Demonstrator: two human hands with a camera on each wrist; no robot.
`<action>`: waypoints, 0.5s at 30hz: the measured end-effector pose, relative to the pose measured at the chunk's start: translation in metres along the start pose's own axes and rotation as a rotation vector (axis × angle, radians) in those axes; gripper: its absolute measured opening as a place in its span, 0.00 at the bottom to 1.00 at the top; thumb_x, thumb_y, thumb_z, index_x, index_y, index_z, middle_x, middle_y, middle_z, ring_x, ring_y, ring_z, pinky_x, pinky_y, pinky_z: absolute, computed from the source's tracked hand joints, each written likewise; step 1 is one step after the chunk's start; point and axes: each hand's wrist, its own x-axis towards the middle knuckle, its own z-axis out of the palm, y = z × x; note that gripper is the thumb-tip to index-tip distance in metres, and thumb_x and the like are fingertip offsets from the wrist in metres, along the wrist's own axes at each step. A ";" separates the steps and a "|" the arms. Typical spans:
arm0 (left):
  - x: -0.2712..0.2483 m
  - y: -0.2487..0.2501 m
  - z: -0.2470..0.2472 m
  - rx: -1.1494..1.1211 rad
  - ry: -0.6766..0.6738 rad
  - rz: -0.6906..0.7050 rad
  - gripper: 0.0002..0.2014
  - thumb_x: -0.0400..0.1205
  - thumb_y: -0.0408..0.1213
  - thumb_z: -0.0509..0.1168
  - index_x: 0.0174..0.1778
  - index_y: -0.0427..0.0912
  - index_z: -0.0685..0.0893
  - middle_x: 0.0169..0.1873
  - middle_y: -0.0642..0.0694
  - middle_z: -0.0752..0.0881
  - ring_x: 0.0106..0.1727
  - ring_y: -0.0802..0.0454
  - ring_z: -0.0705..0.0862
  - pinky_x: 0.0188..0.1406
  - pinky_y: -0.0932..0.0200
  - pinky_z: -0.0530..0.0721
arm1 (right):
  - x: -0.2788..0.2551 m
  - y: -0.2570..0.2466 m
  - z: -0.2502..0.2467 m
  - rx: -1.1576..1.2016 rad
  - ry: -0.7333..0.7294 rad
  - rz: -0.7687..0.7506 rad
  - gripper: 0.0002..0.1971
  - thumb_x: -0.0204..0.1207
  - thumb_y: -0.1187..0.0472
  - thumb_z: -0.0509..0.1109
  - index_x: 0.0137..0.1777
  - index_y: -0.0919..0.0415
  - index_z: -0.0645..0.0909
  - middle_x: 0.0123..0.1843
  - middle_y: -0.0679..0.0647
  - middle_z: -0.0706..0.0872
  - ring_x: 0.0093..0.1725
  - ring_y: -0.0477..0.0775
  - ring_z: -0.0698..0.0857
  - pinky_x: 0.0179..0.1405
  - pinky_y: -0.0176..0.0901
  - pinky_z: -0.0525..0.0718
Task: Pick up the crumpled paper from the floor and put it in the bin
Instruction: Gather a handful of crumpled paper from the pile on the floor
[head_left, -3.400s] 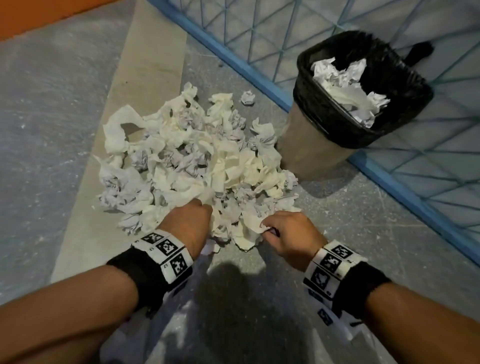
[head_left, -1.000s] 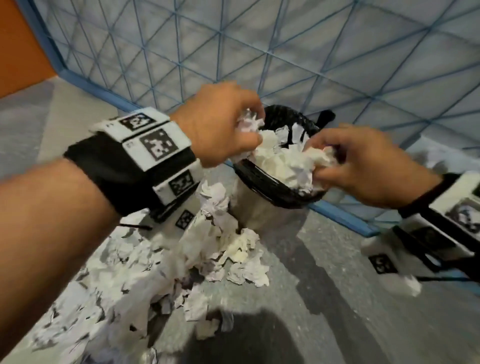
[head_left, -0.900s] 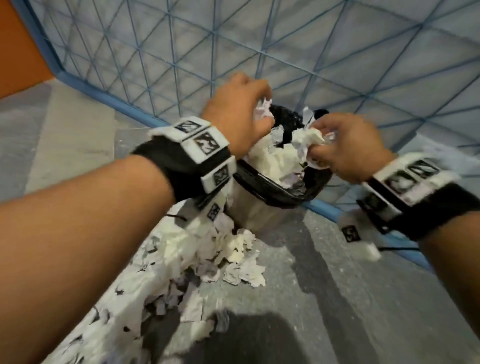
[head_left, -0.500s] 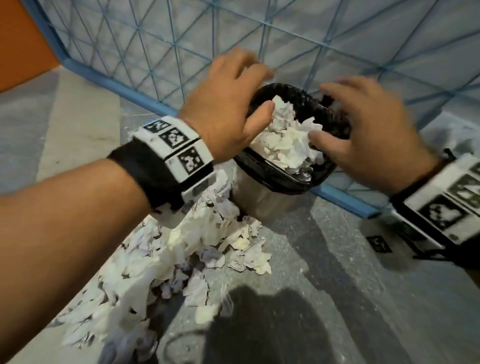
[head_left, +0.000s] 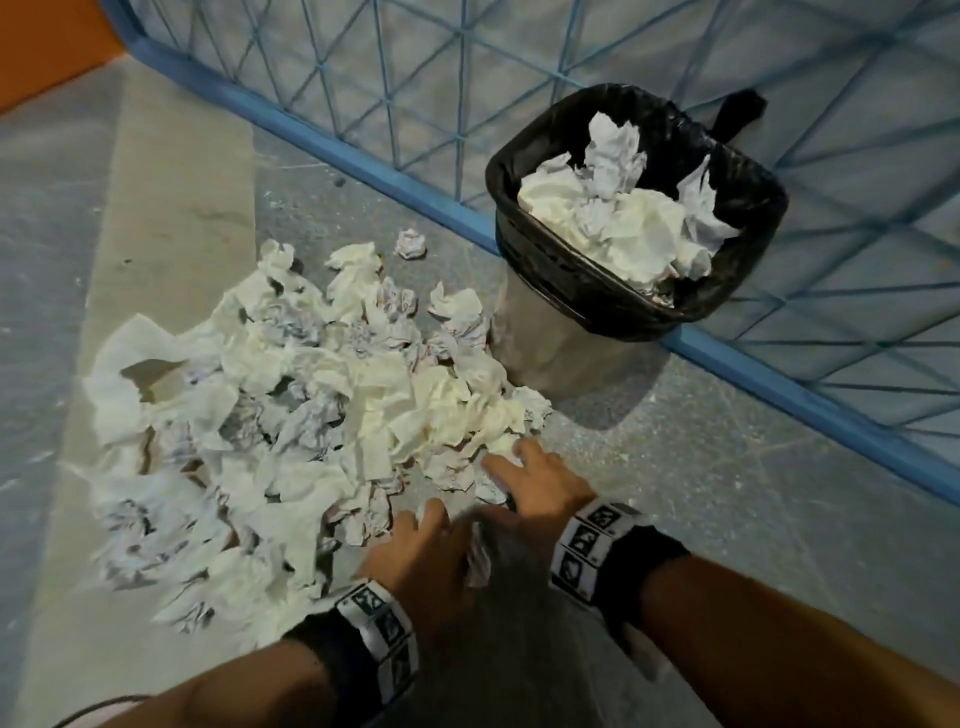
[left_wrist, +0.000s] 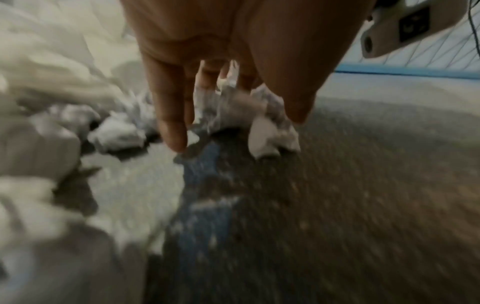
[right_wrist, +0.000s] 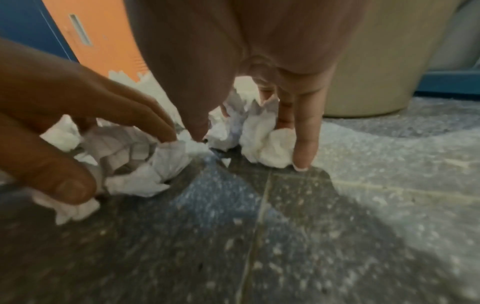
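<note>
A wide pile of crumpled paper (head_left: 311, 415) lies on the grey floor, left of the bin (head_left: 566, 291). The bin has a black liner and is heaped with paper (head_left: 623, 228). Both hands are down at the pile's near edge. My left hand (head_left: 423, 535) has thumb and fingers round a crumpled ball (right_wrist: 135, 162), which also shows blurred under the palm (left_wrist: 244, 115). My right hand (head_left: 524, 473) stands on straight fingertips (right_wrist: 301, 156) astride another wad (right_wrist: 262, 142), touching it without gripping.
A blue mesh fence (head_left: 363, 166) runs behind the bin and along the right. One stray paper ball (head_left: 410, 243) sits apart near the fence. Bare grey floor (head_left: 727, 493) lies right of my hands. An orange wall (head_left: 41, 41) is far left.
Both hands let their paper go into the bin, then came down from the rim to the pile's near edge. The left hand has closed round a new ball.
</note>
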 end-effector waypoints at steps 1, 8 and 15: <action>-0.001 0.002 0.009 0.025 0.012 0.020 0.29 0.60 0.60 0.74 0.57 0.54 0.82 0.50 0.47 0.81 0.41 0.43 0.84 0.20 0.55 0.80 | 0.004 -0.003 0.005 -0.011 -0.016 0.005 0.31 0.74 0.31 0.56 0.74 0.39 0.58 0.78 0.56 0.56 0.73 0.67 0.66 0.69 0.61 0.72; 0.014 0.015 0.057 0.002 0.165 0.174 0.23 0.72 0.53 0.58 0.63 0.51 0.73 0.59 0.40 0.76 0.38 0.38 0.86 0.20 0.52 0.84 | 0.008 -0.001 0.021 0.013 0.054 -0.011 0.21 0.79 0.52 0.61 0.71 0.46 0.66 0.69 0.60 0.67 0.63 0.66 0.76 0.63 0.54 0.78; 0.017 0.030 0.046 -0.106 -0.001 0.225 0.41 0.74 0.63 0.62 0.75 0.60 0.43 0.78 0.40 0.57 0.74 0.35 0.66 0.69 0.38 0.75 | -0.011 0.017 -0.001 0.208 0.157 -0.014 0.23 0.74 0.50 0.67 0.69 0.44 0.72 0.65 0.53 0.73 0.61 0.60 0.79 0.63 0.49 0.77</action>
